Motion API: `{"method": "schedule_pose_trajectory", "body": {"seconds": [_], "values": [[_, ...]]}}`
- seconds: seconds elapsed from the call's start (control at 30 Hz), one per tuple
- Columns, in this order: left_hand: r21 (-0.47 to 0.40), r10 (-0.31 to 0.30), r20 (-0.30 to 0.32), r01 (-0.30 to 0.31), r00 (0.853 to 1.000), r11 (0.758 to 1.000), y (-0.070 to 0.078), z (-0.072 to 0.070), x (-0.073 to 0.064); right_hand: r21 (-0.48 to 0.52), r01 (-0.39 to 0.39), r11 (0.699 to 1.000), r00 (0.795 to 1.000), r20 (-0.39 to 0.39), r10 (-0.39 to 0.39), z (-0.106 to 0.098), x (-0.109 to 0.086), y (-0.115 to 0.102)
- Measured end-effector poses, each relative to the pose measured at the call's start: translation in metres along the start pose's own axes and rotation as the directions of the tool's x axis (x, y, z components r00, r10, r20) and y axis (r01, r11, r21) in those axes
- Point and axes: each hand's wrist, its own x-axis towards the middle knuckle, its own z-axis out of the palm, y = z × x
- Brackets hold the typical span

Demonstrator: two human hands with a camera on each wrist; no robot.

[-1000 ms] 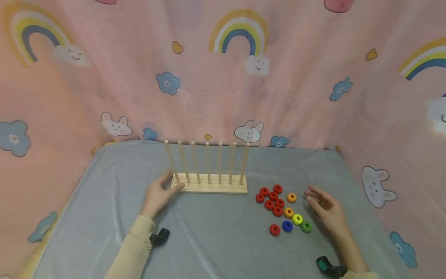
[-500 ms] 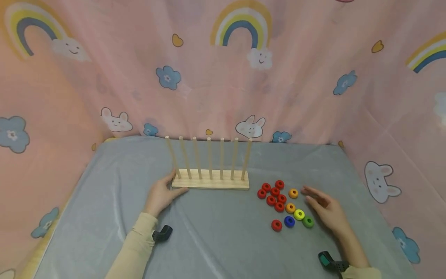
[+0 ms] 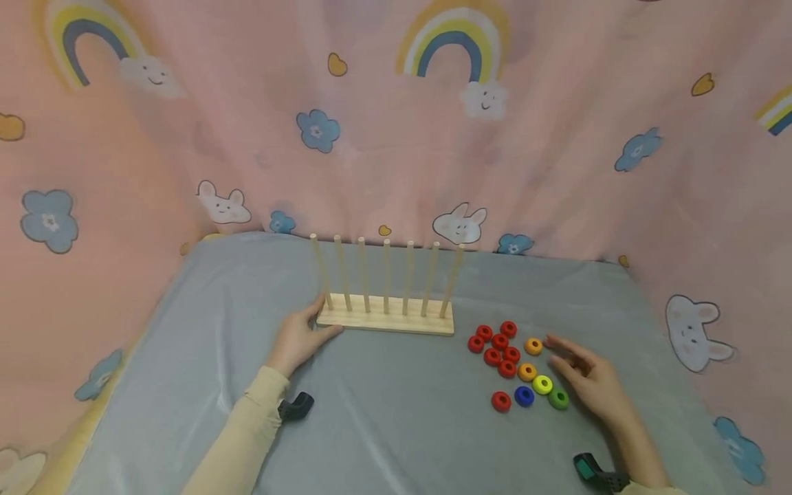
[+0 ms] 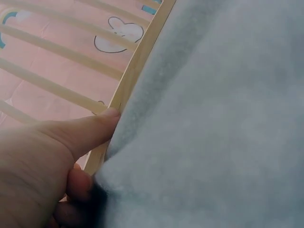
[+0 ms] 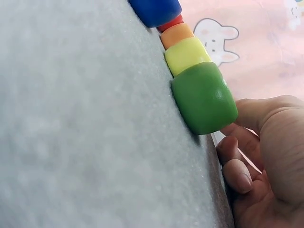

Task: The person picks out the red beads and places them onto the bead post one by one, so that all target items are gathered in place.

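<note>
A pale wooden stand point(image 3: 396, 322) carries a row of several bare upright pegs. My left hand point(image 3: 302, 342) grips its left end, thumb along the front edge and fingers round the side; the left wrist view shows the thumb point(image 4: 95, 131) against the base. To the right lies a loose group of ring beads: several red point(image 3: 492, 357), two orange point(image 3: 527, 372), one yellow point(image 3: 542, 384), one blue point(image 3: 524, 396) and one green point(image 3: 559, 399). My right hand point(image 3: 594, 385) hovers just right of them with loosely bent fingers, holding nothing, its fingertips near the farther orange bead point(image 3: 533, 346).
A grey-blue cloth point(image 3: 396, 426) covers the table. Behind it and at both sides hangs a pink patterned curtain point(image 3: 383, 165). Each wrist wears a dark camera mount, the left one point(image 3: 297, 407) and the right one point(image 3: 597, 473) both low over the cloth.
The head view has shifted, moving the whole scene a little right and up in the picture. Against the stand and beads, both hands keep nearly the same places.
</note>
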Motion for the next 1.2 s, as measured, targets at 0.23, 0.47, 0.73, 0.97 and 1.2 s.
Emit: {"method": "schedule_pose_trajectory", "body": {"seconds": [0.23, 0.47, 0.73, 0.97, 1.2], "values": [[-0.001, 0.012, 0.006, -0.012, 1.000, 1.000, 0.002, -0.001, -0.002, -0.025, -0.017, 1.000, 1.000, -0.004, 0.017, 0.001, -0.001, 0.000], [0.025, 0.006, -0.010, -0.006, 1.000, 1.000, 0.003, -0.004, -0.004, 0.005, -0.124, 0.992, 0.991, 0.048, 0.123, -0.003, 0.004, -0.011], [0.042, 0.016, -0.011, -0.016, 1.000, 0.999, 0.006, -0.004, -0.004, -0.050, -0.123, 0.991, 0.984, 0.124, 0.129, -0.012, 0.013, -0.027], [0.030, 0.011, -0.007, -0.011, 1.000, 0.999, 0.005, -0.004, -0.004, -0.044, -0.049, 0.998, 0.995, 0.083, 0.052, -0.006, 0.023, -0.033], [0.032, 0.009, -0.010, -0.008, 1.000, 0.999, 0.005, -0.003, -0.003, -0.013, 0.001, 1.000, 0.995, 0.103, 0.000, 0.000, 0.042, -0.030]]}}
